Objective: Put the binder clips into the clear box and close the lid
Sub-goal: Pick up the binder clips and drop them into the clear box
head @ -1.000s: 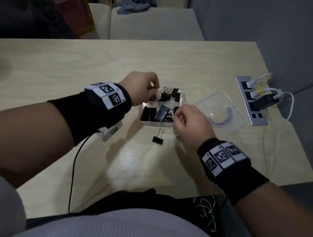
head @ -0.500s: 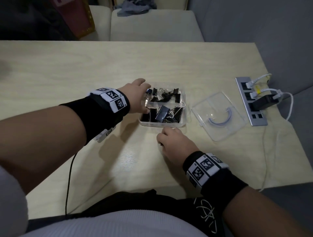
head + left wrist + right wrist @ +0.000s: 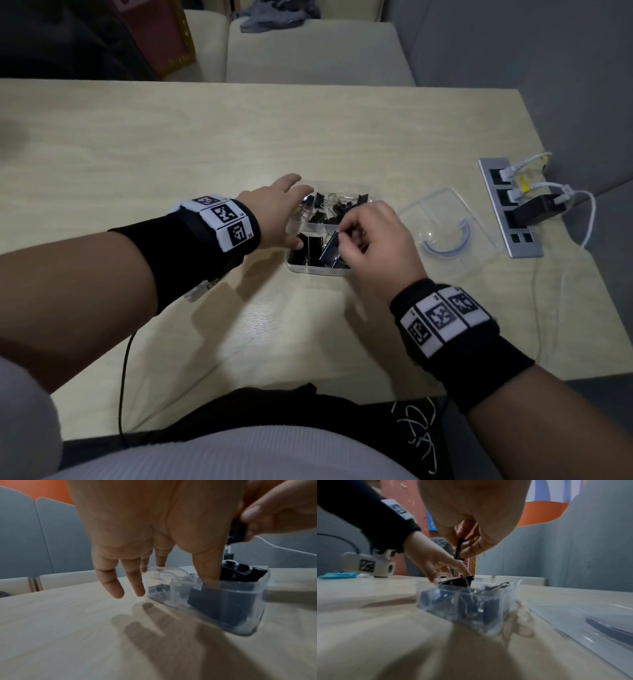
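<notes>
Most of the task appears to be done. The clear box [image 3: 310, 269] stands on the bench [image 3: 205, 144] and is already crowded with black binder clips [image 3: 342, 205], some with wire handles poking above the rim. One last binder clip [image 3: 459, 549] is pinched between thumb and fingertips of the right hand [image 3: 371, 240], whose grip is narrow and closed on the clip, held just above the near right part of the box. The left hand [image 3: 277, 210] is laid against the left wall of the box with fingers straight and relaxed; in the left wrist view its thumb is seen dipped inside the box among the clips, so the grip is wide and nothing is clasped. No loose clip is seen on the bench. The lid [image 3: 448, 229] lies flat just to the right of the box, apart from it, so it is judged that the held clip is still to be dropped in and the lid still to be fetched and pressed shut.

Against the frame a second ago, the single clip that was lying on the bench in front of the box is gone from there. Half a second ago the right hand was lowered flat at that spot; now it is raised over the box. The left hand is now spread along the box wall rather than bunched over the contents.
</notes>
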The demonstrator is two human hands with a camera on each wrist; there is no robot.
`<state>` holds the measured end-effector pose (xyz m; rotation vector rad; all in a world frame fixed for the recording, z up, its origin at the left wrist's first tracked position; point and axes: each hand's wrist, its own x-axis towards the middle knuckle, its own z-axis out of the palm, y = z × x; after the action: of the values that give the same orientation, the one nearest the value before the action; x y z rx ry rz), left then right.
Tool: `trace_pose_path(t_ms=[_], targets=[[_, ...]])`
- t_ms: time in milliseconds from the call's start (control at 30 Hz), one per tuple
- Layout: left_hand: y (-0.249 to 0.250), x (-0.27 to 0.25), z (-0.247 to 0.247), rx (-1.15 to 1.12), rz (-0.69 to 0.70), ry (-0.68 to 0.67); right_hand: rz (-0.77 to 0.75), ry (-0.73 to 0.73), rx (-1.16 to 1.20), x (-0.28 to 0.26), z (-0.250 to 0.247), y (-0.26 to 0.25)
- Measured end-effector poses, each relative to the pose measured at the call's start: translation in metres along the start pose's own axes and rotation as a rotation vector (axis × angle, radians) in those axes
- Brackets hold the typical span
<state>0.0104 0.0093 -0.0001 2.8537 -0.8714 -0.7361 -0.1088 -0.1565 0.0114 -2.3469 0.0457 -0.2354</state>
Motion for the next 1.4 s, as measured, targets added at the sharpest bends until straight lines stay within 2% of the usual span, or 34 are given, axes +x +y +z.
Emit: trace_pose_path(t_ms=[33, 100, 167, 333, 433, 500, 633, 733, 833, 933, 1167, 1400], targets=[[0.001, -0.001, 0.0, 0.013, 0.004, -0.004, 0.057, -0.007, 0.005, 0.007, -0.002, 0.001], [0.001, -0.004, -0.001, 0.024, 0.016, -0.015, 0.148, -0.128, -0.029, 0.018, -0.004, 0.002], [0.001, -0.005, -0.003, 0.036, 0.024, -0.023, 0.179, -0.228, -0.124, 0.022, -0.007, 0.006], [0.005, -0.007, -0.006, 0.1, 0.05, 0.044, 0.228, -0.139, -0.364, 0.021, -0.016, 0.025], [0.017, -0.007, -0.005, 0.191, 0.175, 0.08, 0.243, -0.228, -0.497, 0.016, -0.019, 0.033], [0.023, -0.004, -0.001, 0.252, 0.216, 0.048, 0.225, -0.267, -0.508, 0.014, -0.018, 0.033], [0.023, 0.001, 0.004, 0.297, 0.176, -0.031, 0.205, -0.25, -0.554, 0.008, -0.017, 0.032], [0.023, -0.001, 0.003, 0.288, 0.2, 0.004, 0.216, -0.253, -0.503, 0.003, -0.017, 0.036], [0.03, -0.008, 0.002, 0.246, 0.309, 0.099, 0.221, -0.215, -0.442, 0.004, -0.016, 0.04], [0.039, -0.013, 0.002, 0.28, 0.42, 0.092, 0.21, -0.203, -0.471, 0.003, -0.018, 0.041], [0.046, -0.013, 0.0, 0.263, 0.344, 0.096, 0.18, -0.296, -0.676, 0.003, -0.021, 0.032], [0.05, -0.012, 0.001, 0.231, 0.248, 0.125, 0.099, -0.264, -0.745, 0.004, -0.017, 0.032]])
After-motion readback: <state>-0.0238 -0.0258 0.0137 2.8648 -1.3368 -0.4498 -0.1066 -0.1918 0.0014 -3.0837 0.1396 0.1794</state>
